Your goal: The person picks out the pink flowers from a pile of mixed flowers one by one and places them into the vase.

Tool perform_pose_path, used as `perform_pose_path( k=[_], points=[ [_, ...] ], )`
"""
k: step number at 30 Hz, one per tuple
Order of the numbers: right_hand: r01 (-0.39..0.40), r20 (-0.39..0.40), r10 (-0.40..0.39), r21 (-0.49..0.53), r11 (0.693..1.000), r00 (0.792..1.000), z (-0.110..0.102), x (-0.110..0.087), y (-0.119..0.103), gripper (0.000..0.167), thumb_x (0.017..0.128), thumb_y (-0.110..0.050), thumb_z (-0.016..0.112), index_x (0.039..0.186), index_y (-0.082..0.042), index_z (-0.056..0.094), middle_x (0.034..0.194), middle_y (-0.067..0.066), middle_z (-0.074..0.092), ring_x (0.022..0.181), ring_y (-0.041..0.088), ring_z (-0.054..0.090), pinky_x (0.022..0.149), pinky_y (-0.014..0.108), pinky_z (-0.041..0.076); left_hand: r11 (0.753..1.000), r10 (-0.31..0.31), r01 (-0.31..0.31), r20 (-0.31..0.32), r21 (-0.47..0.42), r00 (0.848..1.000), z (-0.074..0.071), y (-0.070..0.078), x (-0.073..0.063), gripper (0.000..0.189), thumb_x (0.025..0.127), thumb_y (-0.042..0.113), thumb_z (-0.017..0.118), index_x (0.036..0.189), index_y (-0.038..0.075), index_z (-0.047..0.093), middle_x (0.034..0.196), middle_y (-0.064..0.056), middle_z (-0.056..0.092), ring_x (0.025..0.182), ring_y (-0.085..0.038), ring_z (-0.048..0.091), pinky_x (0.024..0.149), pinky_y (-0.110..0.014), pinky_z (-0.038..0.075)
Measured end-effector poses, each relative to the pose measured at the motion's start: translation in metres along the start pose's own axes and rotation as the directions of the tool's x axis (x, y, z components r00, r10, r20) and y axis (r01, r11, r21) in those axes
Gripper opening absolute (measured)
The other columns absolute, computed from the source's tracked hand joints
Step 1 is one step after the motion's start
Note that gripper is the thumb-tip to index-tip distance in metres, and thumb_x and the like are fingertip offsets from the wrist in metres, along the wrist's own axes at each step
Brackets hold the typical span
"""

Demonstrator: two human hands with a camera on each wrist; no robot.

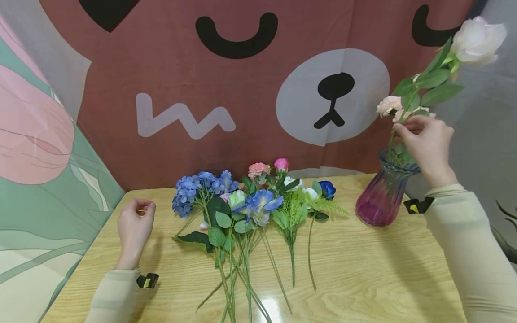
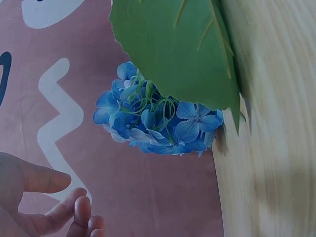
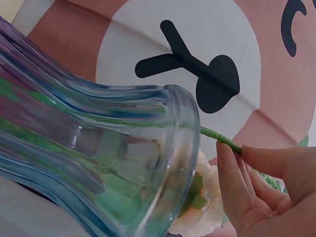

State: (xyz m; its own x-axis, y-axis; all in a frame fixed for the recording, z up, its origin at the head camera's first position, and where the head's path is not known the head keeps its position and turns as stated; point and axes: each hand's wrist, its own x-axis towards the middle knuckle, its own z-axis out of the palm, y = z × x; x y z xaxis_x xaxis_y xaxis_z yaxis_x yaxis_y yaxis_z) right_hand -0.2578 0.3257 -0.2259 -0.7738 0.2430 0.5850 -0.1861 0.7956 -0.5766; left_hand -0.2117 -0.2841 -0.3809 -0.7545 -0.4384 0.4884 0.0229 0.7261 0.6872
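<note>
Left hand: the left hand (image 1: 135, 224) rests on the wooden table (image 1: 363, 278) at about 8 o'clock of the table top, fingers loosely curled and holding nothing; the left wrist view shows the fingers (image 2: 59, 210) bent and apart from any stem.
Flower pile: a bunch of loose flowers (image 1: 258, 211) lies flat at the table's middle, stems pointing toward 6 o'clock, heads toward 12 o'clock.
Blue hydrangea: the blue hydrangea (image 1: 202, 186) is the leftmost head of the pile, at 2 o'clock from the left hand and near it but not touching; in the left wrist view its blue cluster (image 2: 158, 123) sits under a large green leaf (image 2: 182, 54).
Other heads: a pink rose (image 1: 281, 164) and a dark blue rose (image 1: 327, 189) lie at the far end of the pile.
Vase: the glass vase (image 1: 383, 193), purple at the base and blue at the rim, stands upright at 2 o'clock of the table, well right of the pile.
Right hand: the right hand (image 1: 426, 143) is just above the vase mouth, fingers pinched round a stem.
White rose stem: the white rose stem (image 1: 428, 78) is held by the right hand, its lower end inside the vase, its bloom tilted up toward 1 o'clock; the right wrist view shows fingertips (image 3: 232, 182) on the green stem just beside the rim.
Backdrop: a bear-face cloth (image 1: 258, 89) hangs behind the table at 12 o'clock.
</note>
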Motion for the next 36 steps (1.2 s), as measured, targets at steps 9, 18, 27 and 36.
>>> perform_pose_path(
  k=[9,18,27,36],
  points=[
    [-0.008,0.004,0.008,-0.007,1.000,1.000,0.003,-0.005,0.003,0.047,0.092,-0.035,0.057,0.109,0.008,0.064,0.057,-0.051,0.033,0.058,-0.029,0.035,0.111,0.052,0.009,1.000,0.001,-0.001,-0.001,-0.003,1.000,0.000,0.001,0.000,0.019,0.090,0.017,0.058,0.094,0.001,0.066,0.087,-0.015,0.066,0.074,-0.021,0.053,0.068,-0.030,0.036],
    [-0.005,-0.013,0.005,0.004,1.000,1.000,0.004,-0.007,0.005,0.045,0.092,-0.033,0.058,0.107,0.009,0.065,0.056,-0.050,0.035,0.056,-0.030,0.036,0.112,0.046,0.012,1.000,-0.003,0.003,0.010,-0.009,1.000,0.001,0.001,0.000,0.020,0.091,0.018,0.058,0.096,0.000,0.066,0.088,-0.017,0.065,0.077,-0.026,0.054,0.070,-0.033,0.037],
    [-0.011,-0.017,0.011,0.001,1.000,1.000,0.005,-0.005,0.007,0.045,0.092,-0.034,0.058,0.107,0.008,0.066,0.055,-0.049,0.034,0.054,-0.029,0.037,0.109,0.043,0.022,1.000,-0.002,0.002,0.001,-0.007,1.000,0.001,0.000,0.002,0.019,0.090,0.017,0.058,0.095,0.000,0.066,0.088,-0.017,0.065,0.076,-0.024,0.054,0.068,-0.031,0.036],
    [-0.028,0.015,0.029,-0.011,1.000,0.999,0.006,-0.002,0.012,0.048,0.092,-0.036,0.056,0.109,0.008,0.065,0.054,-0.050,0.033,0.056,-0.027,0.035,0.113,0.047,0.013,1.000,-0.009,0.009,0.004,-0.008,1.000,0.001,0.001,0.002,0.020,0.091,0.018,0.058,0.095,0.000,0.066,0.088,-0.016,0.064,0.077,-0.023,0.053,0.068,-0.031,0.036]
  ],
)
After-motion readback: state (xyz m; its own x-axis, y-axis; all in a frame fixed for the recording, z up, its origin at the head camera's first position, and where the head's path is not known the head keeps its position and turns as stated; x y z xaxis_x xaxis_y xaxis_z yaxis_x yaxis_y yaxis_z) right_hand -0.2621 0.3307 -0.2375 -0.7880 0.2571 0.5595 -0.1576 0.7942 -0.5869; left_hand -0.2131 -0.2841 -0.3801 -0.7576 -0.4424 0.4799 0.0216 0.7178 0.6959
